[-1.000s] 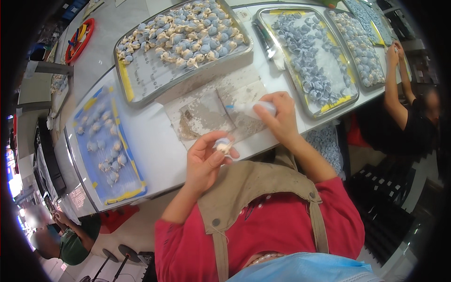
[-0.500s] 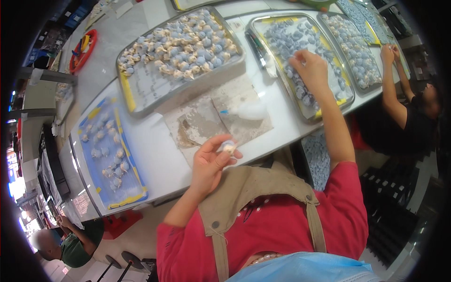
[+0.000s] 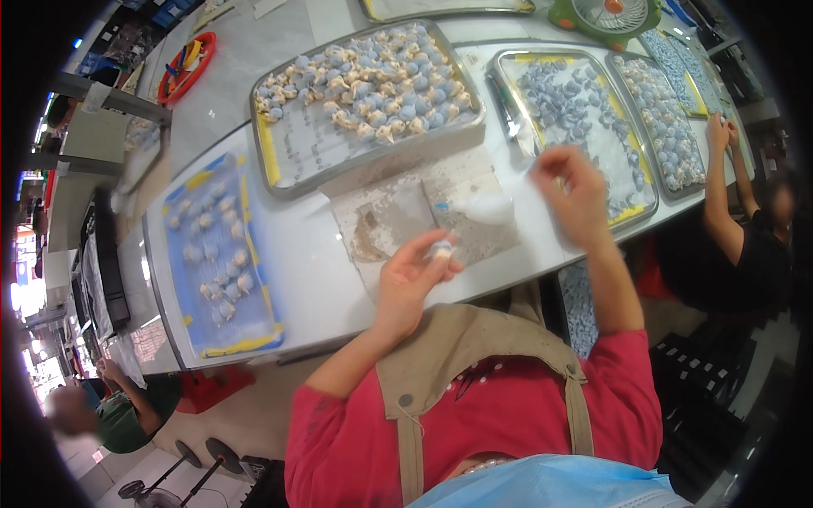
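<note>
My left hand [image 3: 411,284] pinches a small cream and blue-grey figurine [image 3: 441,249] between thumb and fingers, above the near edge of the table. Off to its right, my right hand [image 3: 577,196] is in the air beside the near left corner of a metal tray [image 3: 645,199]. Its fingers are bent together and a little smeared, and what they hold cannot be made out. Small blue-grey pieces [image 3: 563,102] lie spread on that tray's white liner. Between my hands and the trays, a white squeeze bottle [image 3: 487,210] with a blue tip lies on a stained cardboard sheet [image 3: 406,199].
A large metal tray [image 3: 284,182] of cream and blue figurines stands beyond the cardboard. At left is a blue tray [image 3: 262,326] with several figurines. Another full tray [image 3: 669,118], a green fan [image 3: 605,17] and a red basket [image 3: 188,68] stand farther off. Co-workers sit at both sides.
My right hand has come back from over the pieces in the tray, nearer to me. The left hand still holds the figurine. The whole view has shifted slightly.
</note>
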### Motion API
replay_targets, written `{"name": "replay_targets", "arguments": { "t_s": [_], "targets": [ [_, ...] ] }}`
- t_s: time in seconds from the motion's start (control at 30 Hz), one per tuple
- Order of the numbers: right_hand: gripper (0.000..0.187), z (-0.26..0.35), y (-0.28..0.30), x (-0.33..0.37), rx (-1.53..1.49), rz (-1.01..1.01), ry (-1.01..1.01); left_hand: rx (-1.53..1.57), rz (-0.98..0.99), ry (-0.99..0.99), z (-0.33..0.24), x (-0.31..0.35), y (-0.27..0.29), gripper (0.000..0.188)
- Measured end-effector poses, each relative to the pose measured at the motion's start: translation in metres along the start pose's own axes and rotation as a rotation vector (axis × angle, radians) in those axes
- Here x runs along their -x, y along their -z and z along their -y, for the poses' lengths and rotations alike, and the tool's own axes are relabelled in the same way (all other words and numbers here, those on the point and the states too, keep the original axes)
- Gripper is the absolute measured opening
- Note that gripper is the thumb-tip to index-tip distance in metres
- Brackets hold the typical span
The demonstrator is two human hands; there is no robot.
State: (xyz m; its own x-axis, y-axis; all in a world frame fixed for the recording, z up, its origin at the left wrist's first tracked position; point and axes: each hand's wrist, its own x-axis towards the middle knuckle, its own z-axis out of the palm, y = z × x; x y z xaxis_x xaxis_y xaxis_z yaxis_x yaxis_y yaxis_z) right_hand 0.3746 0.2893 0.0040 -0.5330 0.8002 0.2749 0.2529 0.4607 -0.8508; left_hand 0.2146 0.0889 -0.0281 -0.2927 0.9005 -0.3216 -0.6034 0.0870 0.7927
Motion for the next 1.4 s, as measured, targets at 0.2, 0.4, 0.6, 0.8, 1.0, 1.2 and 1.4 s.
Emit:
{"name": "replay_targets", "arguments": {
  "t_s": [0.2,0.4,0.6,0.8,1.0,1.2,1.4],
  "targets": [
    [0.024,0.042,-0.041,0.058,-0.050,0.227,0.283,-0.013,0.111,-0.102,0.001,-0.002,-0.007,0.044],
    [0.023,0.039,-0.055,0.063,-0.042,0.174,0.327,-0.058,0.150,-0.103,0.003,0.002,-0.005,0.041],
    [0.020,0.039,-0.054,0.069,-0.022,0.167,0.300,-0.098,0.097,-0.150,0.003,0.003,-0.011,0.036],
    [0.019,0.045,-0.053,0.071,-0.024,0.145,0.319,-0.272,0.063,-0.176,0.000,0.005,-0.009,0.029],
    [0.019,0.032,-0.052,0.065,-0.085,0.217,0.404,-0.349,0.047,-0.201,0.001,0.005,-0.009,0.027],
    [0.019,0.028,-0.057,0.069,-0.094,0.231,0.361,-0.307,0.022,-0.180,0.003,0.005,-0.010,0.025],
    [0.035,0.026,-0.054,0.056,-0.255,0.170,0.193,-0.178,0.129,-0.263,0.004,0.003,-0.009,0.030]
  ]
}}
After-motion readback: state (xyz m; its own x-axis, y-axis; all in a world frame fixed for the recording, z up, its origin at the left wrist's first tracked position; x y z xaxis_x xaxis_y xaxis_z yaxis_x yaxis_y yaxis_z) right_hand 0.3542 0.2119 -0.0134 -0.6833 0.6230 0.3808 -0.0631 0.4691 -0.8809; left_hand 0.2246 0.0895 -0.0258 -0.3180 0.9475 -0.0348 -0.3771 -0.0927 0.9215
